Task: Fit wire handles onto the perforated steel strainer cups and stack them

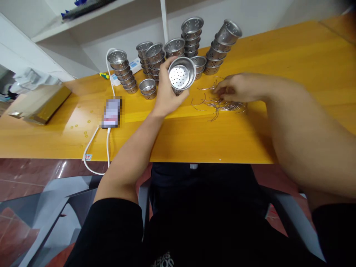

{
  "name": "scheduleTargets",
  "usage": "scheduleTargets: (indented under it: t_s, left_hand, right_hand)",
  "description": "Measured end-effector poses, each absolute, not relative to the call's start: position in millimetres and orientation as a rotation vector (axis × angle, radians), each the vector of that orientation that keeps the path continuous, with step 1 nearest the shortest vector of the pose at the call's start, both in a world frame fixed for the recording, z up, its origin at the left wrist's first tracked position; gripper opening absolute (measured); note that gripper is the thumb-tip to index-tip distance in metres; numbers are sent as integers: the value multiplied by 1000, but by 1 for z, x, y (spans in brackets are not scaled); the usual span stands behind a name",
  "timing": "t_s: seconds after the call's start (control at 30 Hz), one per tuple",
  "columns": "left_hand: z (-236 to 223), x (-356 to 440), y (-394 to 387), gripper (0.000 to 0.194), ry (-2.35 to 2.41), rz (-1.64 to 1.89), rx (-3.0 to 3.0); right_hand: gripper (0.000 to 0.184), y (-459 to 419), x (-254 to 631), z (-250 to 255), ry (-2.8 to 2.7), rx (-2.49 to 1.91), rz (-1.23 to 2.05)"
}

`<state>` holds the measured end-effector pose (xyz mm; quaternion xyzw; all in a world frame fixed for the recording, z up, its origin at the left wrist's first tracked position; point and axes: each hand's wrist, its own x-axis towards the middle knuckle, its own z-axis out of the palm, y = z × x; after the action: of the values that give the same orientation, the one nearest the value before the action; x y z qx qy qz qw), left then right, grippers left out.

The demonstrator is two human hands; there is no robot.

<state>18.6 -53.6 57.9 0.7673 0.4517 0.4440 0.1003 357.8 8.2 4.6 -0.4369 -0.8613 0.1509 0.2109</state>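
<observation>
Head view, looking down over a yellow table [194, 137].

Left hand [167, 92] is raised just above the table's middle, fingers clamped round the outside of one perforated metal cup [181, 74]. The cup is tilted so its open mouth faces the camera. Inside: a flat bottom dotted with holes, nothing else. No wire is visible on it.

Right hand [236, 87] sits at 3 o'clock from the cup, palm down on a loose heap of thin wire pieces [219, 104]. Fingertips are closing among the wires; whether one is actually pinched, I cannot tell.

Progress, judged from the layout: early in this cup's turn. The cup is picked up, a wire is being chosen, and the two are well apart.

Stock: stacks of like cups stand from 10 to 1 o'clock of the held cup.
- leaning stack [122, 68] at 9–10 o'clock
- cluster of stacks [152, 55] at 11 o'clock
- tall stack [191, 35] at 12 o'clock
- tilted stack [222, 46] at 1 o'clock
- short pair [147, 88] at 9 o'clock, near the left wrist

All are nested, top cups empty as far as shown. Finished cups cannot be told from untouched ones at this size.

Also on the table: a phone [111, 112] on a white cable [96, 148] at 8 o'clock, and a flat box [39, 104] at the far left edge.
</observation>
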Motion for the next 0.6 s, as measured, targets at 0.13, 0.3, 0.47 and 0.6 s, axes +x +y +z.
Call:
scheduleTargets:
  t_s: [0.13, 0.3, 0.47, 0.6]
  left_hand:
    - [51, 28, -64, 79, 1170, 1155, 2367]
    - [49, 19, -55, 70, 1215, 1411, 2129]
    - [22, -2, -9, 78, 1133, 1503, 1805]
    - [6, -4, 9, 98, 1051, 1510, 1690]
  right_hand:
    - [26, 17, 359, 11, -2606, -1335, 380]
    - [20, 7, 346, 23, -2629, -1558, 318]
    - [18, -16, 336, 40, -2755, -1516, 305]
    - [21, -29, 331, 50, -2799, -1568, 284]
